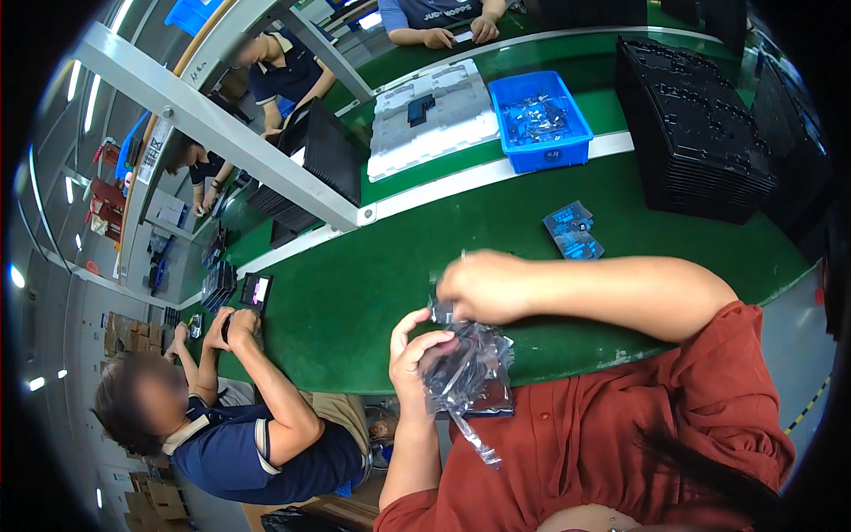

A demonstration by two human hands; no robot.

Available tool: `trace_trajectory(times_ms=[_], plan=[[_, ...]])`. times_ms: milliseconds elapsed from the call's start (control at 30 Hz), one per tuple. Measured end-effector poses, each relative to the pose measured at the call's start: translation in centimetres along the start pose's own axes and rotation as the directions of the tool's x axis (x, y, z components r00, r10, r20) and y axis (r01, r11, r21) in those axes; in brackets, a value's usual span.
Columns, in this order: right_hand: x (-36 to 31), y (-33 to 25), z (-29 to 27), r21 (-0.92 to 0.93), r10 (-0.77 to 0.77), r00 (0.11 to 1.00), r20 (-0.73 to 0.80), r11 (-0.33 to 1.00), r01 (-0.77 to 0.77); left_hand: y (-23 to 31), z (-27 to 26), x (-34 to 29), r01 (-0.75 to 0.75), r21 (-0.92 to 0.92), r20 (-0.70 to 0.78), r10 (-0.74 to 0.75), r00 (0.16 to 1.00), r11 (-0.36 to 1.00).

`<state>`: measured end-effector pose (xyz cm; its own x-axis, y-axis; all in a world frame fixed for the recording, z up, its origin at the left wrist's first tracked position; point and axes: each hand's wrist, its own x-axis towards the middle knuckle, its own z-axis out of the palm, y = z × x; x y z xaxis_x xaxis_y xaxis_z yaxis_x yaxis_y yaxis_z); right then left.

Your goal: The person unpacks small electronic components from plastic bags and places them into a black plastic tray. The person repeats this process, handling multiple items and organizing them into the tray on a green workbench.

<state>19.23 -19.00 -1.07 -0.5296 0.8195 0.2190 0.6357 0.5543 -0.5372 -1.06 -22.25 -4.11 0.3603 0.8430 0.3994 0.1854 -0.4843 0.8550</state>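
Observation:
My left hand [417,356] is closed around a crumpled bunch of clear plastic film [470,371], and a loose strip of the film hangs toward my lap. Just above it, my right hand [486,288] is closed and slightly blurred, its fingers bent down over a small dark piece [441,310] in shiny wrapping beside the left fingertips. What exactly the right fingers pinch is hidden. Under the film, a dark flat object [493,403] shows partly at the table's near edge. Beyond my right forearm, flat dark parts with blue areas [573,232] lie on the green tabletop [355,293].
A blue bin [550,158] of small wrapped parts stands on the far ledge, beside a white foam tray [399,146]. Black trays [691,133] are stacked at far right. A metal post [230,129] slants across the left. A co-worker [257,443] sits at my left; others work beyond.

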Motion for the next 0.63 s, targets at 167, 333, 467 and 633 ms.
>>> trace_trajectory(times_ms=[167,333,467,633], plan=[[-2.9,-2.4,0.6,0.350,-0.040,0.990,-0.137,0.933,0.086,1.0,-0.1,0.0,-0.054,-0.157,0.134,0.075,0.988,0.986],[-3.7,-3.7,1.5,0.304,-0.003,0.956,-0.293,0.948,0.096,3.7,-2.3,-2.3,0.014,0.149,0.078,-0.026,0.997,0.989],[-4.5,-2.5,0.5,0.302,-0.059,0.982,-0.177,0.947,0.112,6.8,-10.8,-5.7,-0.062,0.096,-0.471,0.100,0.876,0.993],[-4.3,-2.8,1.5,0.292,-0.210,0.976,-0.060,0.931,0.218,12.2,-25.6,-14.9,0.455,0.611,-0.791,0.474,0.387,0.648]])
